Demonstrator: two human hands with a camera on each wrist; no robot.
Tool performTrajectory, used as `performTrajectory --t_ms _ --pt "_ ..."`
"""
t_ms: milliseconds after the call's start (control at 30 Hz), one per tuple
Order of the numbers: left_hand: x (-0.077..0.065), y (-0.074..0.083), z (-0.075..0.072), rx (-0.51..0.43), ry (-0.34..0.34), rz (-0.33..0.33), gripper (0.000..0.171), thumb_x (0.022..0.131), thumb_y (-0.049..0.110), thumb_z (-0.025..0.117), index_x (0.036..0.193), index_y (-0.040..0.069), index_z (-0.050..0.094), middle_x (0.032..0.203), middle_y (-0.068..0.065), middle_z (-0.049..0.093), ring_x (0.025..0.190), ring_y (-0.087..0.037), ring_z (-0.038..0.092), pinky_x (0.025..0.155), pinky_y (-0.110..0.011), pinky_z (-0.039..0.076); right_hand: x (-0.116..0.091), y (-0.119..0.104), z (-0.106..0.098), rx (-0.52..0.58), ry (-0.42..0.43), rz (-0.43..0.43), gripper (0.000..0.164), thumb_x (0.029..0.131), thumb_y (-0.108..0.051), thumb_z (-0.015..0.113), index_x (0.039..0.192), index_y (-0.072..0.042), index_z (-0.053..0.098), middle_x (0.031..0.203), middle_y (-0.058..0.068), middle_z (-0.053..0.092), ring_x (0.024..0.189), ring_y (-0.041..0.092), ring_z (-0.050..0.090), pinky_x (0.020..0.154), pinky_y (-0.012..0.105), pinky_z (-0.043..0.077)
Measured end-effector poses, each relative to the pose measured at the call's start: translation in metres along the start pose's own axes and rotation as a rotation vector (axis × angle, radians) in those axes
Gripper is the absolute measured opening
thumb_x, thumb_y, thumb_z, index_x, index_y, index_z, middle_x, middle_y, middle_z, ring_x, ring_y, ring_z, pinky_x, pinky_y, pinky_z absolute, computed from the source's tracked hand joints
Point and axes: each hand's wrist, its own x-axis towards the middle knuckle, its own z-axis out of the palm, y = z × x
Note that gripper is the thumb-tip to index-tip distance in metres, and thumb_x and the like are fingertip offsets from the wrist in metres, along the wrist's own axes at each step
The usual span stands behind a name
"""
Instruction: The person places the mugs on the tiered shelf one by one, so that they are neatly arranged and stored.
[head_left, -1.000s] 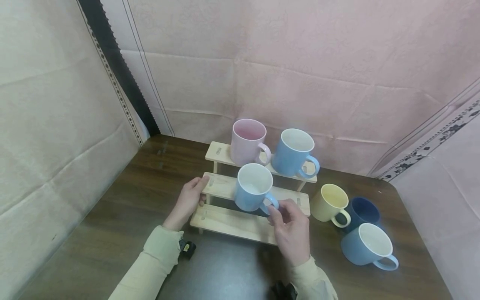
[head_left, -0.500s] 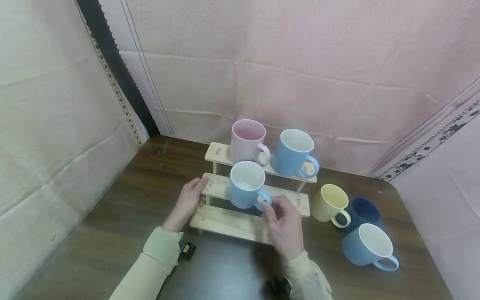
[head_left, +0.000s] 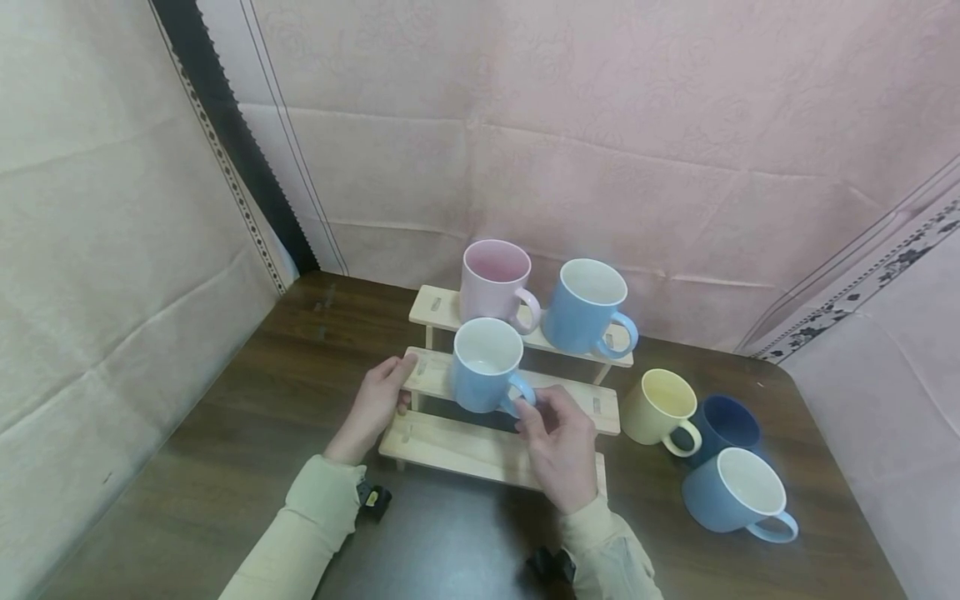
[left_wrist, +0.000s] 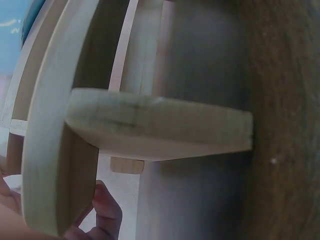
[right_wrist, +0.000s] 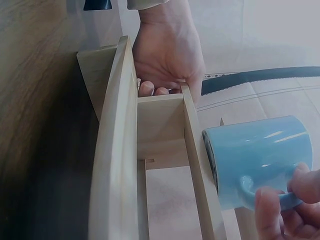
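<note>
A three-tier wooden step rack (head_left: 457,444) stands on the table. My left hand (head_left: 375,400) grips the left end of its middle tier, thumb on top and fingers beneath; in the left wrist view curled fingertips (left_wrist: 106,207) show behind the board. With my right hand (head_left: 562,446) I pinch the handle of a light blue mug (head_left: 480,379), white inside, upright over the left part of that tier. In the right wrist view the mug's base (right_wrist: 212,160) is at the board's edge; whether it fully rests there I cannot tell.
On the top tier stand a pink mug (head_left: 483,296) and another light blue mug (head_left: 577,312). Right of the rack, a yellow mug (head_left: 645,412), a dark blue mug (head_left: 723,425) and a tilted light blue mug (head_left: 716,496) sit close together. Cloth walls (head_left: 600,150) border the table.
My right hand has carried the light blue mug leftward and slightly back along the middle tier. The left hand has kept its grip on the rack in place.
</note>
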Motion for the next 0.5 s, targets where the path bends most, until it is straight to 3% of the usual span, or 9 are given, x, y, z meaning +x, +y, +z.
performTrajectory --t_ms 267,500 --pt "0.001 -0.001 0.000 -0.004 -0.005 -0.006 0.048 0.099 0.052 0.046 0.086 0.007 0.053 0.066 -0.004 0.047 0.060 -0.020 0.046 0.057 -0.029 0.038 0.002 0.012 0.003 0.055 -0.018 -0.058 0.008 0.088 -0.011 0.073 0.092 -0.005 0.069 0.081 0.004 0.065 0.062 0.016 0.064 0.059 0.029 0.055" --pt "0.001 -0.001 0.000 0.000 -0.006 -0.004 0.047 0.100 0.051 0.046 0.086 0.007 0.053 0.067 -0.004 0.047 0.060 -0.020 0.046 0.057 -0.029 0.038 0.002 0.013 0.006 0.062 -0.023 -0.033 0.009 0.087 -0.012 0.073 0.093 -0.005 0.069 0.082 0.004 0.065 0.063 0.018 0.064 0.060 0.029 0.055"
